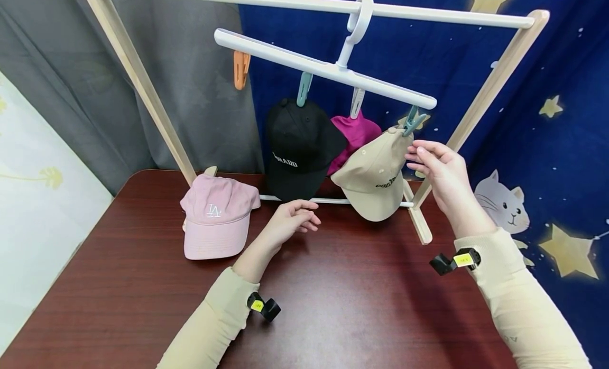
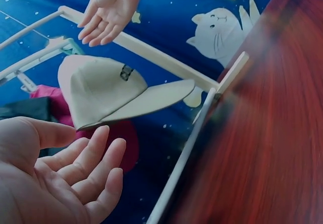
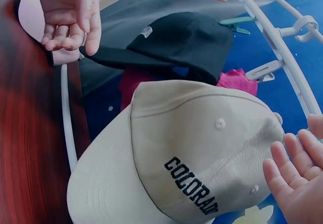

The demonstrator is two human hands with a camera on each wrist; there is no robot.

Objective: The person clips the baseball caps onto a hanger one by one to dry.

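- Beige cap (image 1: 373, 168), one of four caps, hangs from a teal clip (image 1: 413, 121) at the hanger's right end; "COLORAD" reads clearly in the right wrist view, the end of the word lost round the crown's curve.
- Two wrist mounts, right (image 1: 463, 259) and left (image 1: 261, 306), each bear one yellow label, its print too small to read.
- Left hand (image 1: 292, 220): fingers loosely bent and parted, holding nothing, near the black cap's brim.
- Right hand (image 1: 440, 171): fingers relaxed, holding nothing, just beside the beige cap's crown.
- Pink cap (image 1: 219, 200), marked "LA" in white, sits on the table (image 1: 342, 284) and hides the rack's left foot.
- Black cap (image 1: 300, 136) hangs from a second teal clip (image 1: 304, 89); "RADO" is legible, the start of its lettering unclear.
- Magenta cap (image 1: 357, 132) hangs from a grey clip (image 1: 357, 102), mostly hidden behind the beige and black caps.
- Orange clip (image 1: 241, 70), the fourth clip, is near the hanger's left end.
- One white hanger (image 1: 323, 67) hooks over the rack (image 1: 499, 75), whose upper left corner is cut off.
- Blue curtain (image 1: 561, 52) behind, printed with stars.
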